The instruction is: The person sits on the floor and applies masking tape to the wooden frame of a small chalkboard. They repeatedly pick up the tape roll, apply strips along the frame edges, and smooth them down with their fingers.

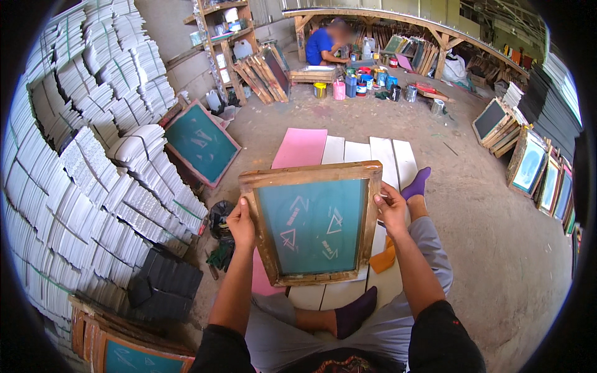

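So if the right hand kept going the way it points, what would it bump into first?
The right hand points up and left onto the wooden screen frame it grips, so it meets that first; depth beyond is unclear.

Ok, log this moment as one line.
left hand: grips screen frame left edge | right hand: grips right edge | frame above white sheets

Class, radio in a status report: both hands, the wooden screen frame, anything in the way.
Left hand and right hand grip the frame by its sides. Frame held tilted above the boards and pink sheet. Nothing in the way.
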The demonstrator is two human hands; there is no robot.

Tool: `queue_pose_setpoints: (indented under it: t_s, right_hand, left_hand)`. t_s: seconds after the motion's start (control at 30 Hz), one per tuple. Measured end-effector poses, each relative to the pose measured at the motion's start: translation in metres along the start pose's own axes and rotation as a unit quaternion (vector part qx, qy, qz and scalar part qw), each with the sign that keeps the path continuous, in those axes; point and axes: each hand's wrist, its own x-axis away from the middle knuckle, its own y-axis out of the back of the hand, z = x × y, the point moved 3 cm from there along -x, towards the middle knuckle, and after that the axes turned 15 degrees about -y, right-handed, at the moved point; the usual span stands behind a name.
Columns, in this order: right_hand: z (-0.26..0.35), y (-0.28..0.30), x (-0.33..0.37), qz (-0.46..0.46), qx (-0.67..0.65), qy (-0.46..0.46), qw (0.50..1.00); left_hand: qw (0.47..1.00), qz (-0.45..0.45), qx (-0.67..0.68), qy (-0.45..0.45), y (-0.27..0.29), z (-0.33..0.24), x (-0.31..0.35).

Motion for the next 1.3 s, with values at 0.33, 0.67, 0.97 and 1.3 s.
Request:
queue_pose_setpoints:
  t_s: [0.33,0.67,0.97,1.3]
  right_hand:
    - [0.011,0.013,-0.006,0.010,0.040,0.070,0.997]
    - [0.097,0.013,-0.018,0.051,0.109,0.126,0.985]
    - [0.097,-0.005,-0.024,0.023,0.167,0.132,0.977]
    - [0.103,-0.004,-0.012,0.018,0.208,0.088,0.974]
  left_hand:
    - [0.980,-0.079,-0.006,-0.182,-0.024,-0.037,-0.008]
    - [0.988,-0.005,-0.063,-0.140,-0.022,-0.027,-0.014]
    - [0.988,-0.033,-0.054,-0.139,-0.025,-0.030,-0.013]
    - [0.982,0.091,0.002,-0.165,-0.043,-0.086,-0.050]
